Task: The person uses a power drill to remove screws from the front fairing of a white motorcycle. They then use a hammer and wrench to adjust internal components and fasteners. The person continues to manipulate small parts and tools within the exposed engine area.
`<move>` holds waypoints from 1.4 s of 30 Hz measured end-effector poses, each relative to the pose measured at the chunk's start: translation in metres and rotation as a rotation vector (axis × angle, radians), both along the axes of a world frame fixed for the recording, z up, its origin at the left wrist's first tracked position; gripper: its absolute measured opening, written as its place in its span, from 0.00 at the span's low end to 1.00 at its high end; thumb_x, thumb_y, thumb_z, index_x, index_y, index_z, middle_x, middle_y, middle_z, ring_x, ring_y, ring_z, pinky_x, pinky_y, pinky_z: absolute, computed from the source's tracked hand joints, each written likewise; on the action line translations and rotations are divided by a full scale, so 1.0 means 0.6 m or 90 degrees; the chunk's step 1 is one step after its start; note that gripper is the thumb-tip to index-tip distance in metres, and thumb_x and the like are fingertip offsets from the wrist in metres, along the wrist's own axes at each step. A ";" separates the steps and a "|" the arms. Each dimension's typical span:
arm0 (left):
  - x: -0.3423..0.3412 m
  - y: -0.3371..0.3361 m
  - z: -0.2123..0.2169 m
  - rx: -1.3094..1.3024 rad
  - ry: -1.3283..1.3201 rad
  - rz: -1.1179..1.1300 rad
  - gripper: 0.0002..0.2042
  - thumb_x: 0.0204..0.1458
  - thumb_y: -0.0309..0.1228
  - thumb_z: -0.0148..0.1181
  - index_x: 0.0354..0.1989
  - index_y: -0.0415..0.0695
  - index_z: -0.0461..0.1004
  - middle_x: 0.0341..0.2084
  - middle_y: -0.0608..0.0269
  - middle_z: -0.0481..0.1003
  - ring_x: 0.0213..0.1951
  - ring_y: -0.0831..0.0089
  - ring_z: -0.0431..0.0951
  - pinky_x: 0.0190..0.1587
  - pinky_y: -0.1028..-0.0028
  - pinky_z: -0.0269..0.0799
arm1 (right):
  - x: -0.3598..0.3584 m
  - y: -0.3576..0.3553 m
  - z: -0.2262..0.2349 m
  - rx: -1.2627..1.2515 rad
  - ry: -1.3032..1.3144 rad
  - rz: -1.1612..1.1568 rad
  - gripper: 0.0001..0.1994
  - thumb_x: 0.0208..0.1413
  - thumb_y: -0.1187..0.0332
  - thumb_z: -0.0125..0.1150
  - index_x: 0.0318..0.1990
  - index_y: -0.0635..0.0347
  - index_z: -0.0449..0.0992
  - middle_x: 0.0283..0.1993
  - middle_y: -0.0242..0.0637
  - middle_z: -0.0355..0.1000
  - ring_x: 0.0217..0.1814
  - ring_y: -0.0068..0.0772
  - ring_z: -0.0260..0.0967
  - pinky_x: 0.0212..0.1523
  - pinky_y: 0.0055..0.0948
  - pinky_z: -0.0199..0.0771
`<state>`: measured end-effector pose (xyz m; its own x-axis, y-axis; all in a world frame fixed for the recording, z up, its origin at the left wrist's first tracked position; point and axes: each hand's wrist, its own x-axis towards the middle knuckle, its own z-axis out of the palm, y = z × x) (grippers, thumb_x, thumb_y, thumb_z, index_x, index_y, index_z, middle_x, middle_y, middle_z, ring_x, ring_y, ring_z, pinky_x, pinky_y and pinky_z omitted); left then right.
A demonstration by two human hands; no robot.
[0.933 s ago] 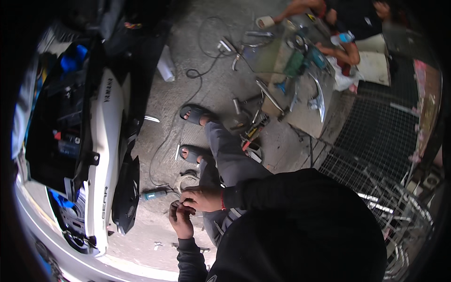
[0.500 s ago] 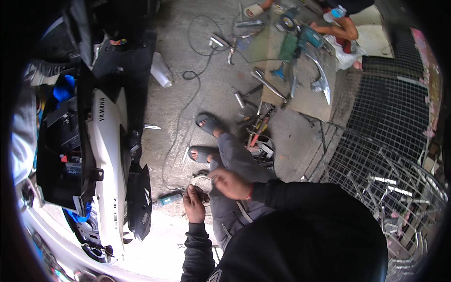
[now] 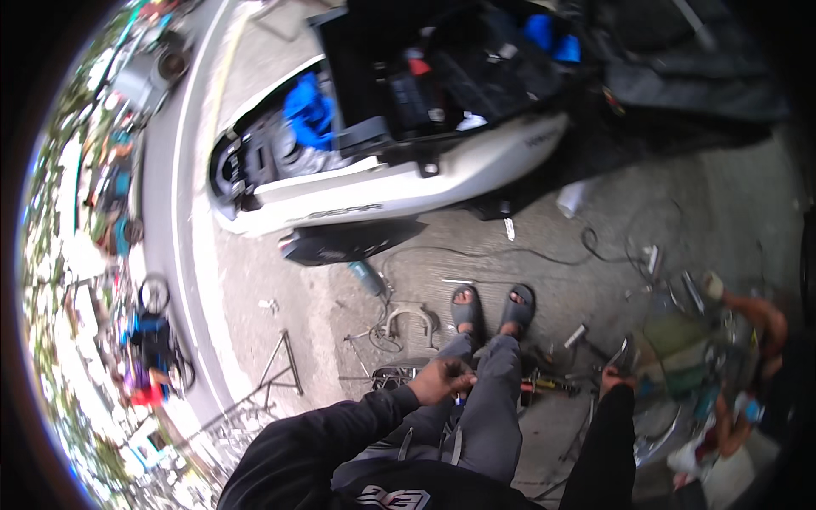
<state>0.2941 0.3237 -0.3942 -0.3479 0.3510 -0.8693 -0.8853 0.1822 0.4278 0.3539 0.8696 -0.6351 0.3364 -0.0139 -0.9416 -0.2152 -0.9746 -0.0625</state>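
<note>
Above my lap, my left hand (image 3: pixel 440 381) is closed, thumb and fingers pinched together; what they hold, if anything, is too small to make out. My right arm reaches out to the right, and my right hand (image 3: pixel 614 381) has its fingers curled beside a shiny metal hand tool (image 3: pixel 626 349). Blur hides the tool's kind and how the fingers meet it. On the concrete near my left foot lies a pale arch-shaped piece (image 3: pixel 415 313). A teal power tool (image 3: pixel 366 278) rests beyond it.
A white scooter (image 3: pixel 459 174) with its body opened up stands ahead. A cable (image 3: pixel 510 250) snakes over the concrete. On the right, a co-worker's arm (image 3: pixel 765 323) shows near a green-tinted sheet (image 3: pixel 676 340). A metal stand (image 3: pixel 280 374) is at left, by the road (image 3: pixel 161 221).
My view has swung round, bringing the scooter to the top and the road into the left. My hands, close together before, are now apart; the right one has reached out to the tools.
</note>
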 end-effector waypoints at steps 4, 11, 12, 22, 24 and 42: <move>-0.002 0.022 -0.010 0.027 -0.007 0.068 0.12 0.61 0.34 0.62 0.42 0.36 0.75 0.31 0.61 0.79 0.32 0.75 0.82 0.36 0.74 0.79 | 0.013 0.019 -0.063 0.122 -0.037 0.033 0.30 0.52 0.32 0.53 0.39 0.52 0.73 0.24 0.35 0.65 0.22 0.33 0.60 0.23 0.37 0.65; -0.029 0.056 0.034 0.049 0.059 0.174 0.11 0.63 0.31 0.58 0.44 0.34 0.74 0.35 0.59 0.79 0.37 0.73 0.82 0.42 0.73 0.79 | 0.105 -0.044 -0.028 0.206 -0.152 0.106 0.15 0.53 0.49 0.56 0.43 0.43 0.78 0.35 0.26 0.74 0.33 0.32 0.71 0.25 0.36 0.70; -0.034 0.050 0.045 0.040 0.081 0.187 0.12 0.63 0.32 0.58 0.45 0.34 0.74 0.36 0.58 0.79 0.38 0.73 0.82 0.43 0.72 0.78 | 0.108 -0.035 0.009 0.130 -0.138 0.139 0.15 0.55 0.49 0.54 0.43 0.42 0.76 0.35 0.24 0.74 0.33 0.29 0.70 0.25 0.35 0.70; -0.059 -0.095 0.122 -0.165 0.255 0.306 0.11 0.62 0.31 0.60 0.45 0.34 0.75 0.34 0.62 0.80 0.37 0.75 0.81 0.40 0.73 0.76 | 0.032 -0.198 0.371 0.230 0.084 1.591 0.15 0.61 0.59 0.54 0.34 0.63 0.74 0.29 0.43 0.71 0.31 0.37 0.66 0.30 0.43 0.65; -0.058 -0.135 0.138 -0.181 0.244 0.363 0.12 0.62 0.31 0.60 0.46 0.34 0.75 0.33 0.62 0.80 0.36 0.75 0.81 0.40 0.73 0.77 | -0.082 -0.265 0.461 0.224 0.290 1.704 0.17 0.62 0.59 0.56 0.29 0.65 0.73 0.23 0.44 0.69 0.25 0.41 0.65 0.26 0.43 0.63; -0.422 -0.626 0.244 -0.445 0.551 0.428 0.12 0.60 0.28 0.62 0.49 0.37 0.77 0.37 0.58 0.81 0.35 0.75 0.82 0.39 0.75 0.77 | -0.615 -1.037 0.650 0.649 0.940 1.854 0.12 0.53 0.68 0.63 0.22 0.65 0.72 0.24 0.47 0.67 0.29 0.52 0.69 0.31 0.47 0.67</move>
<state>0.0412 -0.0518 -0.2479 -0.8144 -0.5443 -0.2015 -0.3749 0.2284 0.8985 -0.0151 0.2474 -0.2453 -0.6283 -0.7417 -0.2350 -0.3282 0.5265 -0.7843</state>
